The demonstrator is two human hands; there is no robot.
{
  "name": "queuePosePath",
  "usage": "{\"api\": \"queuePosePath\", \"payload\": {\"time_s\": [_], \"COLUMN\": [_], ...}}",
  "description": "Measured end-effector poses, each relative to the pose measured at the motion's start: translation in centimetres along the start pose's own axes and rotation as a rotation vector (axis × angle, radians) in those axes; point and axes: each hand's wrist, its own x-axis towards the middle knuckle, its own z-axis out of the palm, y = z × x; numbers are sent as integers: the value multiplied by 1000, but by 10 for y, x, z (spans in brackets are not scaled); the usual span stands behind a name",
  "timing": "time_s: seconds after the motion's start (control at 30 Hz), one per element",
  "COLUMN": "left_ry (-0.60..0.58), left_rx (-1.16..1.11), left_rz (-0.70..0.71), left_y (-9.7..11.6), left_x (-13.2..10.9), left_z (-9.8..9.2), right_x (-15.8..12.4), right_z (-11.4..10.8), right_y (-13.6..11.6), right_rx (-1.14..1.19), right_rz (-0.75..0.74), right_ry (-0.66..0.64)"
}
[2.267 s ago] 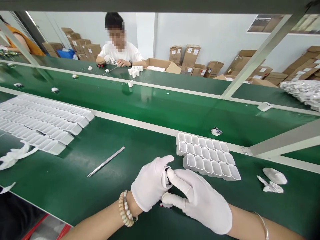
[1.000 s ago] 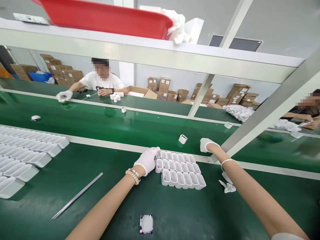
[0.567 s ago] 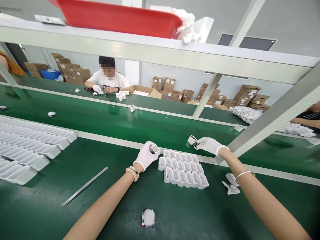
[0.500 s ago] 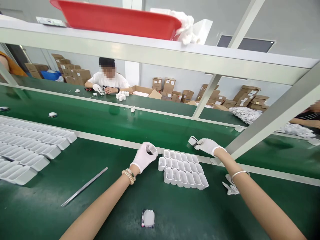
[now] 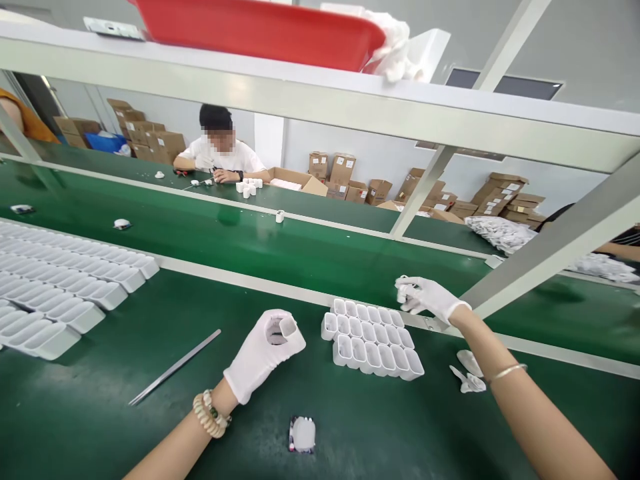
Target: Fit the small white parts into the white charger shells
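My gloved left hand (image 5: 267,347) is closed around a small white cup (image 5: 288,327), its opening facing up, left of the block of white cups (image 5: 373,340). Those cups stand in three rows on the green table. Over the green belt behind them, my gloved right hand (image 5: 425,295) has its fingers curled round a small white part, mostly hidden by the fingers. In front of my hands lies a small flat device (image 5: 303,435) with a pale square top and dark edges. Metal tweezers (image 5: 175,367) rest to the left of my left forearm.
Many white cups (image 5: 60,313) fill the left side. Crumpled white pieces (image 5: 469,373) lie beside my right wrist. A slanted post (image 5: 555,233) stands behind it. Overhead is a shelf (image 5: 300,93) with a red tray (image 5: 260,33). Across the belt a person (image 5: 220,150) sits working.
My left hand has moved down and left, away from the rows, with its cup. My right hand has shifted slightly right, its fingers now covering most of its part. The view has shifted slightly.
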Motion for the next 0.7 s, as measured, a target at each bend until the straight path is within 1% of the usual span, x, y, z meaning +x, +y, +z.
{"api": "queuePosePath", "payload": {"time_s": [0.07, 0.13, 0.23, 0.3, 0.37, 0.4, 0.43, 0.47, 0.6, 0.7], "left_ry": [-40, -74, -95, -84, -66, -58, -54, -54, -66, -79], "left_rx": [-56, -64, -35, 25, 108, 153, 198, 242, 397, 479], "left_rz": [-10, -9, 16, 63, 150, 206, 266, 329, 556, 650], "left_y": [1, 1, 2, 1, -2, -3, -5, -7, -11, -8], "left_x": [-2, -5, -9, -12, -13, -14, -14, -15, -18, -20], "left_z": [2, 3, 3, 1, -1, -2, -3, -4, -6, -6], "right_x": [-22, -41, -61, -71, -80, -84, -88, -92, -110, -119], "right_z": [12, 31, 64, 82, 93, 97, 100, 103, 109, 108], "right_y": [-13, -29, -53, -67, -77, -79, -81, -81, -73, -69], "right_rx": [219, 401, 557, 646, 722, 743, 751, 742, 590, 393], "right_rz": [-104, -175, -224, -223, -218, -224, -249, -296, -572, -720], "right_ry": [-147, -282, -427, -551, -677, -713, -715, -687, -477, -333]}}
